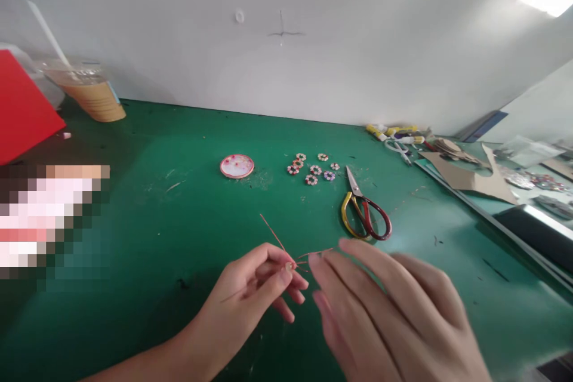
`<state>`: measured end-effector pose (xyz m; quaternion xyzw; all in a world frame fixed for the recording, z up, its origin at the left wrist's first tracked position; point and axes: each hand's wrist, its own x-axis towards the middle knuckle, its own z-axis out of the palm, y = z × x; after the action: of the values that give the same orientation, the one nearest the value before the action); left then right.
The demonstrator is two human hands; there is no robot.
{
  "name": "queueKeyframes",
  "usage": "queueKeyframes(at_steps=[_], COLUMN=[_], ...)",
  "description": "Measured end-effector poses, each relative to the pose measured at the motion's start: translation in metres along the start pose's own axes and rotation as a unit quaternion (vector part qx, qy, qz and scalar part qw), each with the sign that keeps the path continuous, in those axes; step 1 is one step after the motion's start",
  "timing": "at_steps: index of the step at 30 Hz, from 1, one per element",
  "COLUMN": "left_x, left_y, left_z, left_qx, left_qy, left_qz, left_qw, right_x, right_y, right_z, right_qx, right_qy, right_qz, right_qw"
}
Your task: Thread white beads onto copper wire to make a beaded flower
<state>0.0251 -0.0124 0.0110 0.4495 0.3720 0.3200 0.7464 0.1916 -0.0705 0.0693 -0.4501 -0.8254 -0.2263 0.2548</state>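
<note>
My left hand [257, 286] pinches a small bead and thin reddish wire [274, 234] between thumb and fingertips; wire ends stick out up-left and to the right. My right hand [394, 310] hovers just right of it, fingers stretched out and slightly blurred, holding nothing, its fingertips close to the wire ends. Further back on the green mat [188, 221] lie several small beaded flower rings [312, 168] and a round pink lid or dish [237, 166]. Scissors [364, 215] with yellow and red handles lie just beyond my right hand.
A plastic cup with a straw [92, 92] and a red sheet [22, 107] sit at the back left. Cardboard cut-outs [470, 173], glue tubes [394, 131] and small scissors lie at the right. A white wall runs behind the table. A blurred-out patch covers the left edge.
</note>
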Motion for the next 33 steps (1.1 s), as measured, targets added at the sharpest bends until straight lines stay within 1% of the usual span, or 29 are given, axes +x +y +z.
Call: queueKeyframes(at_steps=[1,2,4,5,9,13,15,17,18,20,22,23,25,26,28,30,33], left_x=[-0.001,-0.001,-0.002,-0.002,-0.003,-0.005,-0.005,-0.003,-0.002,0.000,0.002,0.002,0.003,0.003,0.003,0.003,0.003], left_y=[0.000,0.000,0.001,0.001,0.002,0.002,0.000,-0.002,-0.002,-0.003,-0.002,-0.002,-0.002,-0.002,-0.002,-0.003,-0.003], left_z=[0.001,0.001,0.002,0.002,0.004,0.003,0.002,-0.001,-0.002,-0.003,-0.003,-0.003,-0.003,-0.004,-0.004,-0.005,-0.006], left_qx=[0.005,0.009,0.015,0.018,0.022,0.040,0.043,0.026,0.011,-0.024,-0.054,-0.065,-0.071,-0.068,-0.061,-0.056,-0.057], left_qy=[-0.003,-0.005,-0.008,-0.009,-0.001,0.012,0.006,-0.008,-0.019,-0.045,-0.071,-0.081,-0.090,-0.093,-0.097,-0.101,-0.102], left_qz=[0.000,-0.003,-0.010,-0.013,-0.004,0.001,0.000,-0.013,-0.024,-0.046,-0.061,-0.066,-0.074,-0.078,-0.087,-0.095,-0.110], left_qw=[1.000,1.000,1.000,1.000,1.000,0.999,0.999,1.000,0.999,0.998,0.994,0.992,0.991,0.990,0.990,0.989,0.987], right_x=[0.001,0.001,0.001,0.000,-0.008,-0.015,-0.016,-0.014,-0.012,-0.005,0.005,0.011,0.023,0.028,0.037,0.042,0.041], right_y=[0.004,0.007,0.009,0.008,-0.002,-0.016,-0.016,-0.008,-0.001,0.018,0.039,0.048,0.063,0.067,0.070,0.067,0.060], right_z=[0.008,0.014,0.021,0.023,0.028,0.037,0.038,0.032,0.027,0.016,0.009,0.009,0.019,0.027,0.045,0.060,0.072], right_qx=[-0.024,-0.023,-0.012,-0.004,0.004,-0.032,-0.008,0.087,0.156,0.304,0.387,0.429,0.489,0.503,0.516,0.550,0.628], right_qy=[-0.025,-0.036,-0.065,-0.069,-0.059,-0.030,-0.030,-0.056,-0.081,-0.138,-0.211,-0.272,-0.363,-0.405,-0.473,-0.498,-0.475], right_qz=[-0.009,-0.025,-0.035,-0.037,-0.051,-0.077,-0.057,-0.002,0.040,0.131,0.242,0.265,0.272,0.256,0.216,0.197,0.235], right_qw=[0.999,0.999,0.997,0.997,0.997,0.996,0.998,0.995,0.984,0.934,0.864,0.819,0.745,0.720,0.681,0.641,0.570])
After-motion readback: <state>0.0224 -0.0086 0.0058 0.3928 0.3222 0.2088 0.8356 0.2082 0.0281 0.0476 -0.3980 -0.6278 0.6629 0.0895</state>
